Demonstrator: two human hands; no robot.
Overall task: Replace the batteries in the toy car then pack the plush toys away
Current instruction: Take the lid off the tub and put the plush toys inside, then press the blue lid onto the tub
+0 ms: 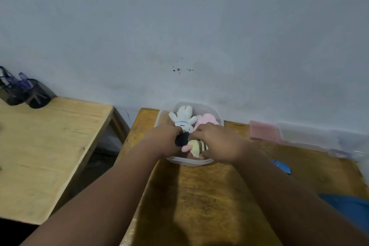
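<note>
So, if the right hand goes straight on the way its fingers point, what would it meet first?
Probably the white rabbit plush in the clear container: the right hand points left and is already close to the plush's head. The left hand lies just beyond. Depth is unclear.

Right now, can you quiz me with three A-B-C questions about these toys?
1. Where is the white bunny plush? A) in the clear container B) on the floor C) on a chair
2. What colour is the plush beside the bunny? A) green B) pink C) orange
3. What is the right hand doing? A) hanging idle B) holding the yellow striped plush C) waving
Answers: 1 A, the container's walls surround it. 2 B, a pink plush lies there. 3 B, fingers and thumb curl round it; the left hand grips a black item.
</note>
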